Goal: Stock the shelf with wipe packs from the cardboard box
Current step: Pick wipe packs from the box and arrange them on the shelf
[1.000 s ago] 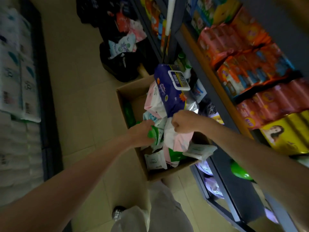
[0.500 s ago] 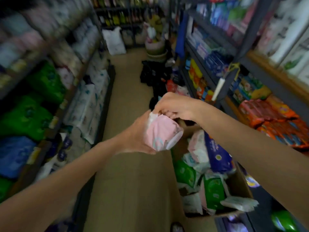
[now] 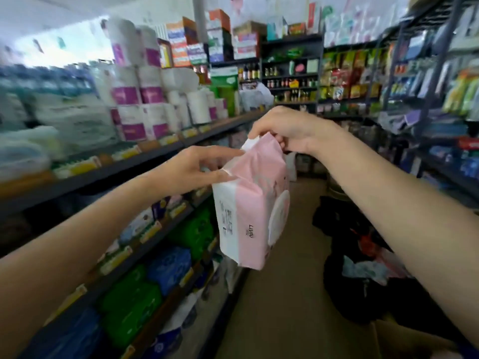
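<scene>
A pink and white wipe pack (image 3: 252, 211) hangs upright in mid-air in the aisle, beside the left shelf (image 3: 166, 149). My right hand (image 3: 290, 130) pinches its top edge from above. My left hand (image 3: 199, 168) touches the pack's upper left corner with its fingers spread. Only a corner of the cardboard box (image 3: 404, 338) shows at the bottom right, behind my right forearm.
The left shelving holds toilet-paper rolls (image 3: 145, 110) on top and green (image 3: 129, 304) and blue packs (image 3: 168, 265) lower down. Shelves of goods line the right side (image 3: 440, 104) and the far end. Dark bags (image 3: 363, 255) lie on the floor at right.
The pack has been lifted out of the box to chest height, and my view has swung up from the box to the aisle and left shelf. My left hand moved from under the pack to its top corner.
</scene>
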A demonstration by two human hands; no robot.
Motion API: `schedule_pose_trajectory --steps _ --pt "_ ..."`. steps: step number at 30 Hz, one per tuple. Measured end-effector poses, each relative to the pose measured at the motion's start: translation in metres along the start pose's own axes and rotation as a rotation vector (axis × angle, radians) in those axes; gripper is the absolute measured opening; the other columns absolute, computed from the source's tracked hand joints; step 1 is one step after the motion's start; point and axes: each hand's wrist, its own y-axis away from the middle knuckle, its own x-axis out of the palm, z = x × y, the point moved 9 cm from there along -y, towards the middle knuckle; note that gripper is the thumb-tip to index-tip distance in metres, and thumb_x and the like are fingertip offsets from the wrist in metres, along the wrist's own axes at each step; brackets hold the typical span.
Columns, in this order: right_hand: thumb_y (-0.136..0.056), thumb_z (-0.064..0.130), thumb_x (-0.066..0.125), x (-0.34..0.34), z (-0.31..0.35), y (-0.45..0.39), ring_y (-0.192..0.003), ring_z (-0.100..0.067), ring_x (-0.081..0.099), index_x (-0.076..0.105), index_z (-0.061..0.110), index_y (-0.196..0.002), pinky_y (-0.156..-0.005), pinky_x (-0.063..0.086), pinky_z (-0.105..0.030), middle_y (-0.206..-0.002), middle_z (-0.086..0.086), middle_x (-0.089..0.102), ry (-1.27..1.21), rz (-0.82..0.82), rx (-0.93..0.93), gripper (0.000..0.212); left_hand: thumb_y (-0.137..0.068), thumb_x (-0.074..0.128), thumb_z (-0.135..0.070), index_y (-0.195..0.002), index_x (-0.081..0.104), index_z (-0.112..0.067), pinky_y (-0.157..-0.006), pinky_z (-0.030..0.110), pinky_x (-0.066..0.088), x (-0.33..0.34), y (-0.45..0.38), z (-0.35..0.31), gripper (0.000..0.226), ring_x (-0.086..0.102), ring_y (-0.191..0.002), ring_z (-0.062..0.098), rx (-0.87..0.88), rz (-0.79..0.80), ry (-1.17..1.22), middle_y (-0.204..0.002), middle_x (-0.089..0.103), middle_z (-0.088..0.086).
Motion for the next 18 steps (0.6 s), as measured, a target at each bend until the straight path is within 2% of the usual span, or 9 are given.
schedule_pose_trajectory --steps 2,5,8,10,12,13,14,16,18 --pt "-0.085 -0.001 0.054 0.033 0.019 -0.017 -0.027 -0.006 0.028 0.034 0.017 -0.049 -0.03 0.023 -0.014 -0.039 0.004 0.031 -0.069 0.044 -0.007 0.045 -0.091 0.056 -0.01 -0.124 0.057 -0.023 -0.058 0.013 0.045 -0.039 0.03 0.006 0.036 0.063 -0.071 0.003 -0.002 -0.197 -0.12 -0.094 0.07 -0.003" --pt "-0.085 0.0 0.052 0.079 0.046 -0.039 -0.031 -0.008 0.038 0.037 0.016 -0.052 -0.035 0.03 -0.013 -0.038 0.003 0.039 -0.197 0.105 -0.022 0.039 -0.091 0.052 -0.017 -0.105 0.071 -0.011 -0.07 0.03 0.051 -0.084 0.072 0.018 0.024 0.066 -0.078 0.021 -0.031 -0.531 -0.33 -0.088 0.073 0.007" --pt "-0.085 0.002 0.051 0.111 0.074 -0.052 -0.031 -0.009 0.04 0.041 0.015 -0.053 -0.036 0.031 -0.012 -0.034 0.004 0.043 -0.32 0.099 -0.082 0.037 -0.092 0.052 -0.007 -0.092 0.072 -0.013 -0.058 0.015 0.046 -0.121 0.102 0.043 0.021 0.06 -0.064 -0.001 -0.157 -0.757 -0.202 -0.071 0.066 -0.005" --pt "-0.088 0.008 0.054 0.126 0.086 -0.055 -0.038 -0.01 0.049 0.052 0.014 -0.062 -0.039 0.038 -0.015 -0.043 0.002 0.053 -0.396 0.104 -0.148 0.027 -0.091 0.051 -0.006 -0.084 0.067 -0.02 -0.049 0.007 0.038 -0.144 0.117 0.062 0.023 0.051 -0.05 -0.014 -0.257 -0.865 -0.134 -0.06 0.059 -0.013" --pt "-0.091 0.022 0.055 0.144 0.088 -0.053 -0.051 -0.009 0.059 0.062 0.015 -0.079 -0.048 0.048 -0.019 -0.061 0.002 0.065 -0.402 0.16 -0.184 0.016 -0.091 0.053 -0.008 -0.072 0.065 -0.016 -0.042 0.01 0.029 -0.167 0.132 0.08 0.024 0.042 -0.039 -0.014 -0.371 -0.952 -0.133 -0.042 0.052 0.001" --pt "-0.09 0.031 0.056 0.155 0.082 -0.052 -0.062 -0.009 0.064 0.065 0.016 -0.088 -0.058 0.053 -0.021 -0.073 0.002 0.069 -0.352 0.182 -0.186 0.017 -0.09 0.055 -0.009 -0.064 0.063 -0.013 -0.04 0.012 0.025 -0.177 0.139 0.087 0.027 0.039 -0.036 -0.011 -0.412 -0.976 -0.16 -0.048 0.053 0.018" --pt "-0.088 0.039 0.057 0.168 0.074 -0.049 -0.076 -0.009 0.066 0.066 0.019 -0.097 -0.07 0.054 -0.024 -0.086 0.002 0.071 -0.27 0.212 -0.183 0.024 -0.089 0.056 -0.011 -0.06 0.062 -0.008 -0.039 0.013 0.024 -0.186 0.144 0.091 0.03 0.038 -0.035 -0.008 -0.438 -0.992 -0.205 -0.056 0.053 0.024" --pt "-0.081 0.048 0.062 0.205 0.055 -0.043 -0.101 -0.006 0.062 0.061 0.024 -0.112 -0.087 0.051 -0.025 -0.108 0.006 0.067 -0.109 0.309 -0.179 0.039 -0.089 0.057 -0.017 -0.065 0.067 -0.002 -0.043 0.022 0.026 -0.205 0.151 0.09 0.03 0.038 -0.042 -0.001 -0.495 -0.987 -0.353 -0.048 0.049 0.018" --pt "-0.072 0.051 0.07 0.242 0.049 -0.037 -0.107 0.002 0.057 0.049 0.024 -0.124 -0.088 0.049 -0.019 -0.118 0.007 0.059 -0.126 0.361 -0.194 0.062 -0.09 0.056 -0.022 -0.067 0.068 -0.006 -0.045 0.024 0.024 -0.228 0.155 0.084 0.031 0.043 -0.048 0.015 -0.542 -0.985 -0.486 -0.052 0.053 0.009"
